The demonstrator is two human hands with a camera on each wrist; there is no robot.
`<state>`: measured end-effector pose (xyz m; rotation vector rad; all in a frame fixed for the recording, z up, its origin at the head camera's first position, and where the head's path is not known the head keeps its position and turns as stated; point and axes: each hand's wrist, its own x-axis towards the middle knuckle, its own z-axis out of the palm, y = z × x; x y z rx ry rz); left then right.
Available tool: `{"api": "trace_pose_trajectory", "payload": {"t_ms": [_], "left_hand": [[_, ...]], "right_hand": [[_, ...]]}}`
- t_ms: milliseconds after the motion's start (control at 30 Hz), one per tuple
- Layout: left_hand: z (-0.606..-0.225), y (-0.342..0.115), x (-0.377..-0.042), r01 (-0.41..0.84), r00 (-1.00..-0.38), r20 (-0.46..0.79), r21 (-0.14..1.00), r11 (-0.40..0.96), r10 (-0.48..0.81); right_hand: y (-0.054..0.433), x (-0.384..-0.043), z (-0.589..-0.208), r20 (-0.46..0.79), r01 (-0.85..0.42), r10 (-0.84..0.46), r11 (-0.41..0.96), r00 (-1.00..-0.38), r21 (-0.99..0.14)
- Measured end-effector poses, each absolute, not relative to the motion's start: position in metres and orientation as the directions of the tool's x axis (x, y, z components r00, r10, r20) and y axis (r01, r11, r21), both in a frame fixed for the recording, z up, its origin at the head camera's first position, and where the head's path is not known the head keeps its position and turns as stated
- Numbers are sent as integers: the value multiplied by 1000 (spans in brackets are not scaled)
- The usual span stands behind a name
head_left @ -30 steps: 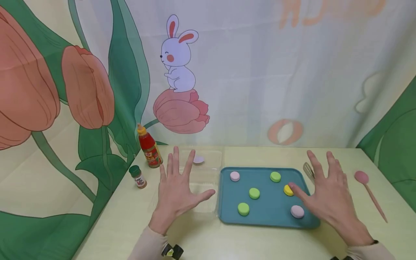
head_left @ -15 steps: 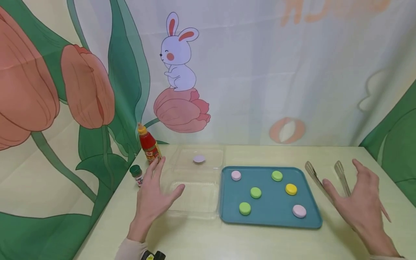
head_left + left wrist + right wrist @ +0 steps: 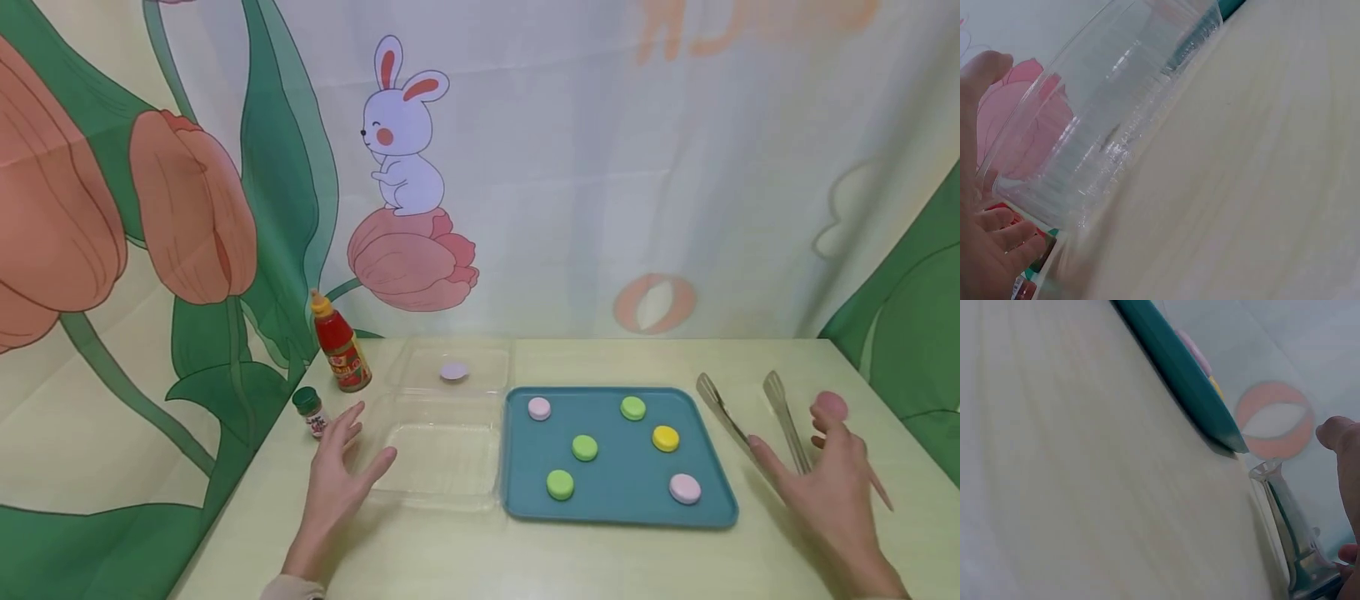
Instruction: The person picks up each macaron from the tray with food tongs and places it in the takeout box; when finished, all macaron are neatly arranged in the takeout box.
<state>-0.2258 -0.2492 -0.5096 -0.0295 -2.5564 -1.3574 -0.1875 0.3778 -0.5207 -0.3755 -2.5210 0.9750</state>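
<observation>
My left hand (image 3: 333, 492) is at the left side of a clear plastic container (image 3: 442, 454), thumb apart from the relaxed fingers, holding nothing. In the left wrist view the container's wall (image 3: 1104, 119) stands beside that hand (image 3: 991, 250); contact is unclear. My right hand (image 3: 832, 500) is over a pair of metal tongs (image 3: 786, 417), whose two arms spread away from me. Its thumb and fingers are apart on either side, not closed round them. The right wrist view has the tongs' end (image 3: 1297, 544) close to the fingers (image 3: 1349, 553). The hand covers part of the tongs.
A blue tray (image 3: 622, 475) holds several green, pink and yellow macarons. The container's open lid (image 3: 420, 367) bears a small lilac piece (image 3: 453, 371). A red sauce bottle (image 3: 341, 346) and a green-capped jar (image 3: 310, 410) stand left. A pink spoon (image 3: 831, 406) lies right, partly hidden.
Both hands have come down from raised, spread poses. The left moved left to the container's side; the right moved right off the tray to the tongs. Objects stayed put.
</observation>
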Motion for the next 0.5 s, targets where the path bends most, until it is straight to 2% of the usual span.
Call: {"api": "trace_pose_trajectory", "payload": {"t_ms": [233,500], "left_hand": [[-516,-254,-224,129,-978,199,815,566,-65],[-520,-253,-225,99,-990,138,798,594,-21]], "right_hand": [[381,-186,-532,258,104,375,720,-891,-687],[388,-190,-539,272,97,325,784,-906,-613]]}}
